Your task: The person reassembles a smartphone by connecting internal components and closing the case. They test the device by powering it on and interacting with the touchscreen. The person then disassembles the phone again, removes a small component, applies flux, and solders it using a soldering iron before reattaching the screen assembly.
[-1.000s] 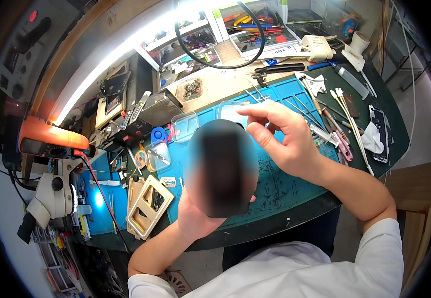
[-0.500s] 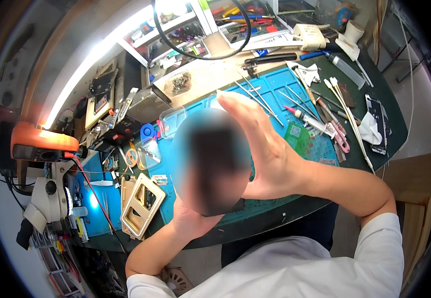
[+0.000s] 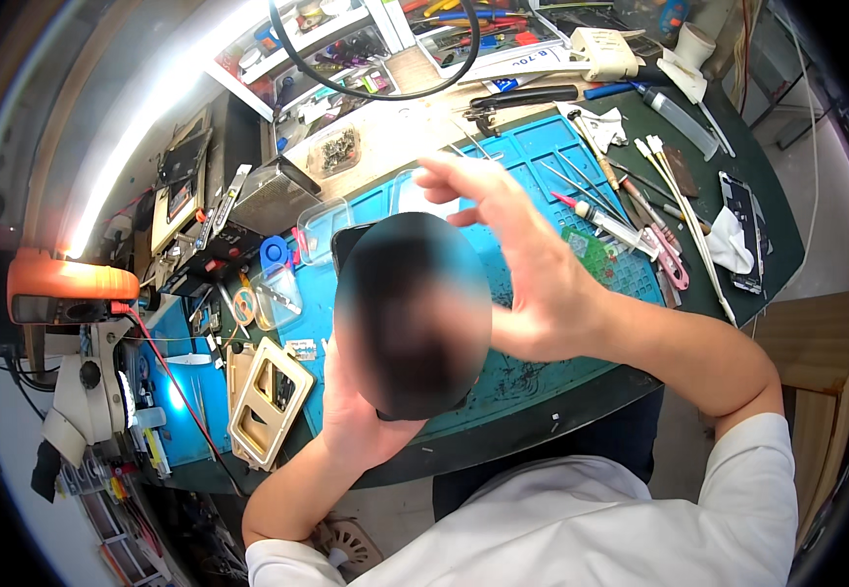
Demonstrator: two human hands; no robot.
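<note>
A dark, flat, phone-like device point(image 3: 385, 254) is held up above the blue work mat point(image 3: 532, 377). An oval blur hides most of its face; its rounded dark upper left corner and lower edge show. My left hand point(image 3: 361, 421) grips it from below and the left side, its fingers partly lost in the blur. My right hand point(image 3: 532, 269) is raised at the device's right side, with fingers curved and apart from the thumb. The right thumb reaches to the blur's edge, so whether it touches the device cannot be seen.
Left stand a beige frame point(image 3: 270, 403), an orange meter point(image 3: 67, 286) and clear plastic boxes point(image 3: 324, 230). At right lie a syringe point(image 3: 605, 223), a green circuit board point(image 3: 589, 252), white-tipped sticks point(image 3: 684, 220) and an opened phone point(image 3: 740, 230). A black cable loop point(image 3: 375, 95) hangs above.
My right hand has drawn back slightly from the device, its fingers more curled. The device now shows a dark corner at upper left. The view has shifted a little.
</note>
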